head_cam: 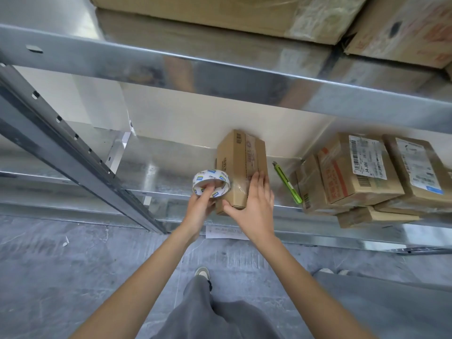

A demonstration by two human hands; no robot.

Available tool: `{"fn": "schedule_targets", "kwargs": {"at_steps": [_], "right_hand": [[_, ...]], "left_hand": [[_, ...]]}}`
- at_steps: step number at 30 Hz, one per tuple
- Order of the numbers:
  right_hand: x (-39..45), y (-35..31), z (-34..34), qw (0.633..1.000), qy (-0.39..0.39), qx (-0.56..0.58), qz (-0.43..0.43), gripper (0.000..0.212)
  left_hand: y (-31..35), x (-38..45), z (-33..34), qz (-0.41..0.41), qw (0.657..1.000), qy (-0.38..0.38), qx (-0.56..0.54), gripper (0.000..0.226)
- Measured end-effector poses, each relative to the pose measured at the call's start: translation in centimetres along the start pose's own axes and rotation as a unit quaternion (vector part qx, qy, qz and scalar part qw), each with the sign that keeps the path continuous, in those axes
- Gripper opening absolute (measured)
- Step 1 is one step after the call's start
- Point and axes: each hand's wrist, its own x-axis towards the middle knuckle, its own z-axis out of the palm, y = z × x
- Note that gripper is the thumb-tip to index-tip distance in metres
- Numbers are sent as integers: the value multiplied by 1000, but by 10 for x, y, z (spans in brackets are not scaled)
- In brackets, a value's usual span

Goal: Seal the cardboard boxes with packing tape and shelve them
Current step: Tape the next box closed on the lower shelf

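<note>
Tape roll (211, 183) is being pinched by the left hand (201, 206), fingers hooked through its core, just beside a small cardboard box (241, 167) on the metal shelf (156, 170). The box is being pressed by the right hand (254, 204), fingers flat and spread.

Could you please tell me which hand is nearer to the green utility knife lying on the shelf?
Right. The right hand rests flat on the cardboard box, just left of the green utility knife. The left hand grips the tape roll beyond the box.
</note>
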Motion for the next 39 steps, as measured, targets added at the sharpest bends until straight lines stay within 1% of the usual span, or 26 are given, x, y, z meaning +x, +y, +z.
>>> {"fn": "schedule_targets", "kwargs": {"at_steps": [2,3,4,5,6,7,8,10,11,13,14,15,18,20,23,27,29,31,33,35,37,38,39], "right_hand": [[-6,2,-1,994,-27,103,9,114],[-9,3,0,984,-46,172,33,114],[-10,3,0,964,-61,249,65,112],[-10,4,-1,941,-72,317,89,108],[-8,5,-2,924,-73,362,97,103],[-6,5,-3,918,-66,380,91,96],[-3,5,-4,921,-57,377,73,91],[4,4,-7,930,-42,364,32,83],[6,4,-7,931,-47,362,16,78],[7,6,-5,938,-75,339,-11,68],[7,8,-4,947,-82,311,-22,66],[7,11,-2,958,-82,274,-27,70],[10,15,3,985,-79,153,-31,88],[12,13,0,987,-90,128,-29,89],[10,12,-5,988,-104,110,-32,92],[9,7,-10,992,-103,72,-31,87],[4,2,-11,996,-68,2,-62,78],[-5,-5,-9,994,-41,-40,-93,71],[-13,-11,-4,993,-55,-44,-95,73],[-17,-12,2,994,-57,-42,-87,81],[-17,-13,4,994,-46,-52,-88,90],[-17,-13,5,993,-41,-61,-89,94],[-16,-13,6,993,-37,-66,-91,95]], "left_hand": [[13,2,8,10,999,38,31,22],[20,2,13,28,995,68,68,13],[26,0,17,54,987,94,121,8],[30,-1,20,84,974,109,182,11],[35,-4,23,114,956,113,247,14],[40,-6,25,141,934,110,310,19],[43,-8,26,164,910,104,365,26],[50,-8,29,197,874,86,435,41],[52,-7,31,204,860,76,461,44],[54,-5,35,209,833,56,509,41],[55,-5,36,212,821,43,529,40],[55,-5,34,216,811,27,543,41],[61,-4,26,233,808,-9,542,45],[68,0,22,240,797,-19,554,43],[81,9,12,259,782,-13,567,41],[91,15,0,254,781,-10,571,36],[90,14,0,256,780,-11,571,36],[89,14,2,253,784,-3,567,36],[89,13,3,243,785,2,570,37],[92,11,6,224,786,-5,576,38],[97,9,8,183,785,-34,591,46],[102,6,9,156,776,-57,609,57],[108,1,13,132,752,-85,640,74]]}}
